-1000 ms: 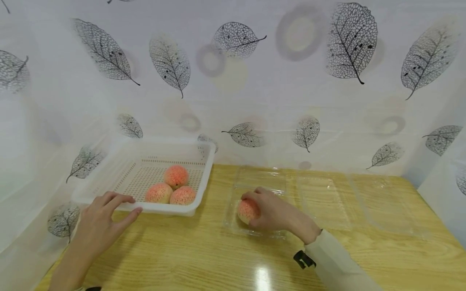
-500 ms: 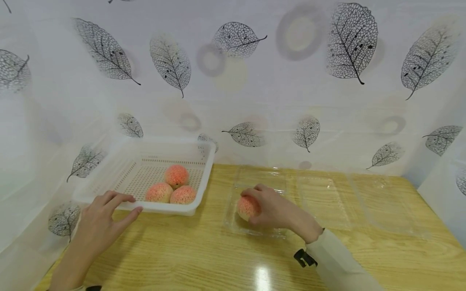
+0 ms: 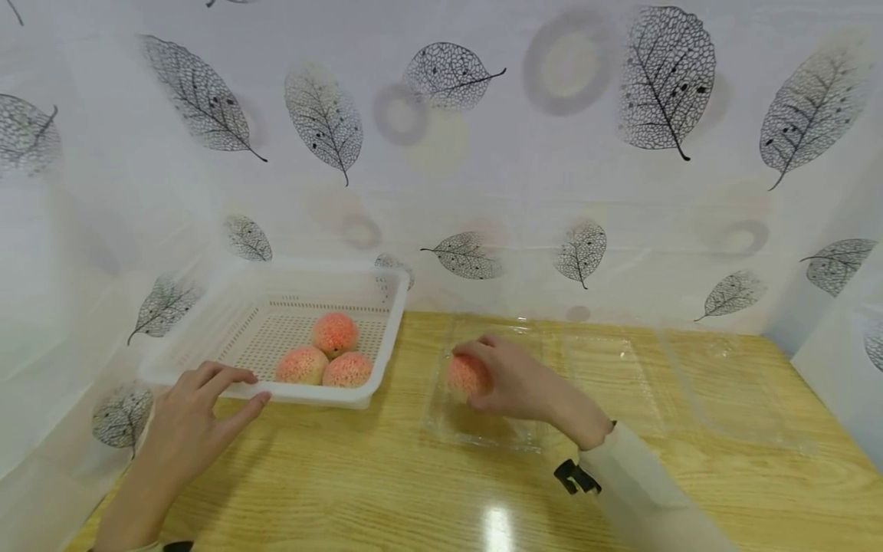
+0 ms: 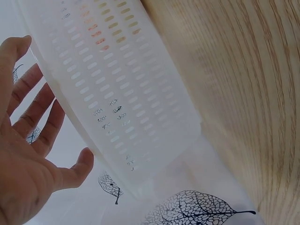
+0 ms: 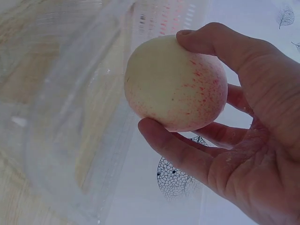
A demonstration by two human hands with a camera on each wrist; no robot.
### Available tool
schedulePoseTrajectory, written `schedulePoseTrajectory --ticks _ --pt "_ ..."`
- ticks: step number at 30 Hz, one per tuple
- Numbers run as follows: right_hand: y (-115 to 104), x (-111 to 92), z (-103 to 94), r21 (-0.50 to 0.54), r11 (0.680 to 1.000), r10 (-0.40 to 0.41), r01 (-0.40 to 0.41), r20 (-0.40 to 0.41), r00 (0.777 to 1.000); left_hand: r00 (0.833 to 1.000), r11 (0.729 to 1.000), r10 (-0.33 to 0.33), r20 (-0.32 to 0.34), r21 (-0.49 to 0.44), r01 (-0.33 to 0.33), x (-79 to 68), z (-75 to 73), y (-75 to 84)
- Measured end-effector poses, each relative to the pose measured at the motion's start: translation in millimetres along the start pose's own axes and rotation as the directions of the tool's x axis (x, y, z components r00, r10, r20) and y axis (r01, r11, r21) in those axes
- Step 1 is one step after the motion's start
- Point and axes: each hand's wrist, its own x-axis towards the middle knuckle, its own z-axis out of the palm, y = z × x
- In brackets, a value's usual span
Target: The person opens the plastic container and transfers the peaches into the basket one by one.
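Note:
My right hand (image 3: 513, 383) grips a peach (image 5: 173, 84), pale cream with red speckles, between thumb and fingers. In the head view the peach overlaps a clear plastic box (image 3: 476, 438), with a shadow beneath it. The right wrist view shows the box's clear wall (image 5: 61, 117) close by the fruit. At the left, my left hand (image 3: 189, 422) is at the near rim of a white perforated basket (image 3: 303, 392), its fingers spread and relaxed. The left wrist view has the fingertips right along that rim. Three peaches (image 3: 336, 335) sit together in the basket's near right part.
Two more clear plastic containers lie to the right, a nearer one (image 3: 614, 383) and a farther one (image 3: 734, 383), both on the wooden table (image 3: 386, 475). A white leaf-printed sheet (image 3: 510, 153) hangs behind and along the sides.
My right hand has lifted the peach slightly up and toward the back over the clear box. The left hand and the basket have stayed in place.

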Motion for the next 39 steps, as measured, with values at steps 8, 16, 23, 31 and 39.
schedulePoseTrajectory --ticks 8,16,23,31,39 --pt "-5.5 11.6 -4.3 0.001 0.999 -0.042 0.043 -0.034 0.999 1.000 1.000 0.009 -0.005 0.001 -0.009 0.1 0.2 -2.4" --pt "-9.4 29.2 -4.1 -0.020 0.997 -0.080 0.079 -0.072 0.994 0.999 1.000 0.030 -0.031 -0.004 -0.030 1.8 0.9 -3.4" --pt "-17.2 41.0 -6.7 0.011 0.997 -0.076 0.076 -0.070 0.995 1.000 1.000 0.014 -0.014 -0.006 -0.014 0.5 1.4 -3.1" --pt "-22.1 58.4 -7.3 0.028 0.992 -0.121 0.125 -0.110 0.986 1.000 1.000 -0.010 -0.002 -0.004 0.010 1.1 -0.4 -1.1" --pt "-27.6 78.4 -4.1 0.060 0.984 -0.159 0.170 -0.159 0.974 1.000 1.000 0.004 -0.005 0.008 -0.004 1.1 0.4 -3.0"
